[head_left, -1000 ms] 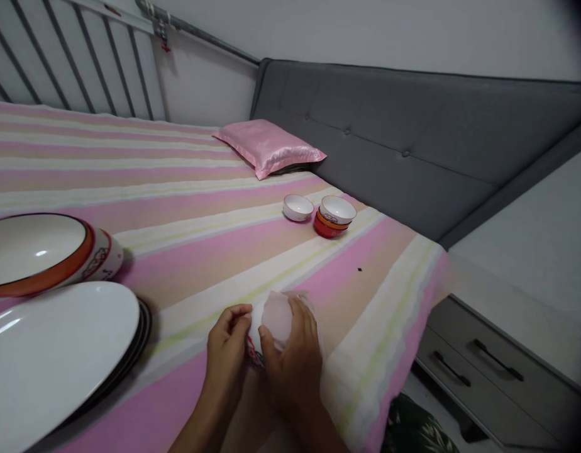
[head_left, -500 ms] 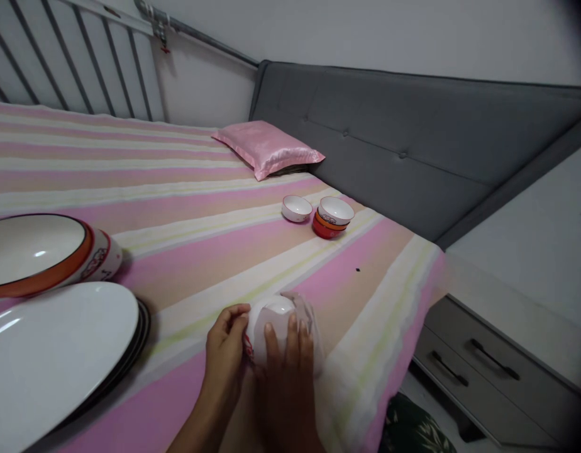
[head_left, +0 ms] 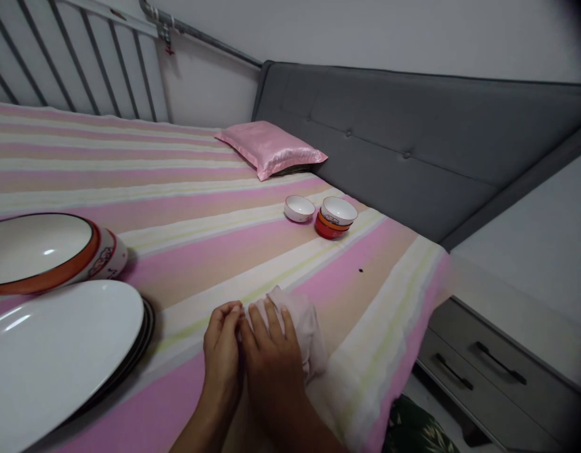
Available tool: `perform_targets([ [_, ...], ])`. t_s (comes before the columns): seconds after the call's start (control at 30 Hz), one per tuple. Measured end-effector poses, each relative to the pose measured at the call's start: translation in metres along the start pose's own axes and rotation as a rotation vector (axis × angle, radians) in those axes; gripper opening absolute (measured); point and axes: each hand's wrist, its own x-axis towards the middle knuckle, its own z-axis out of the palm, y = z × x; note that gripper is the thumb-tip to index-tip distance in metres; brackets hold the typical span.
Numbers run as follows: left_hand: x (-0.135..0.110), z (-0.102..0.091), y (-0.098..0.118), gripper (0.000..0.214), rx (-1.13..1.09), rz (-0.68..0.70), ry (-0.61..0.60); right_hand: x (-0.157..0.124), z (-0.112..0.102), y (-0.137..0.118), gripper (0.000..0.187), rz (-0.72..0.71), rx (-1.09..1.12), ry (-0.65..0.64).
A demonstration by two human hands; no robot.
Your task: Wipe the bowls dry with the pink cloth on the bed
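A pale pink cloth (head_left: 310,330) is draped over a small white bowl, which the cloth and my hands almost wholly hide now. My left hand (head_left: 222,352) is closed at the bowl's left side, thumb and fingers curled on its edge. On top, my right hand (head_left: 274,355) presses the cloth against the bowl with its fingers laid over it. The loose part of the cloth hangs to the right, down onto the striped bedsheet (head_left: 200,248).
At left lie stacked white plates (head_left: 68,352) beside large nested bowls (head_left: 40,251). Farther off stand a small white bowl (head_left: 298,209) and a stack of small bowls (head_left: 335,220). A pink pillow (head_left: 271,148) lies near the grey headboard (head_left: 389,126). Drawers (head_left: 470,358) stand beyond the bed's right edge.
My right hand has slid left with the cloth, toward my left hand. The cloth now covers the white bowl top that showed before. My left hand stays at the bowl's edge.
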Motion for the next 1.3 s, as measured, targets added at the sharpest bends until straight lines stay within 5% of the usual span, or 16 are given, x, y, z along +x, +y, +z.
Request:
perform_targets([
  [0.4,0.006,-0.002,-0.007,0.028,-0.044,0.022,-0.014,0.054,-0.028,0.016,0.027,0.057,0.109,-0.428],
  [0.57,0.010,-0.004,-0.012,0.025,-0.023,0.058,-0.027,0.061,-0.033,0.021,0.027,0.128,0.125,-0.484],
  [1.07,0.004,0.000,-0.007,0.025,-0.008,0.045,-0.038,0.004,-0.014,0.028,0.027,-0.014,0.104,0.028],
  [1.3,0.003,0.001,-0.006,0.027,0.033,0.014,-0.036,-0.013,-0.016,0.035,0.038,0.030,0.124,0.091],
])
